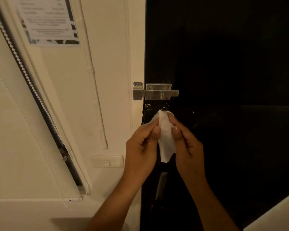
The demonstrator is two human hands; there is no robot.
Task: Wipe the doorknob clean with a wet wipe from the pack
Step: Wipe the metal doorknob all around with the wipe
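A white wet wipe [165, 139] hangs between my two hands in front of a black door [223, 64]. My left hand [141, 147] pinches its left edge with thumb and fingers. My right hand [187, 145] pinches its right edge. The wipe's surface shows faint brownish specks. Just above the wipe, a sliver of the round doorknob [168, 112] peeks out; the rest of it is hidden behind the wipe and my fingers. The pack of wipes is not in view.
A steel slide bolt [155, 91] bridges the door and the cream frame above the knob. A light switch [107, 161] sits on the wall to the left. A window blind with a bead chain [23, 69] and a printed notice [48, 20] are further left.
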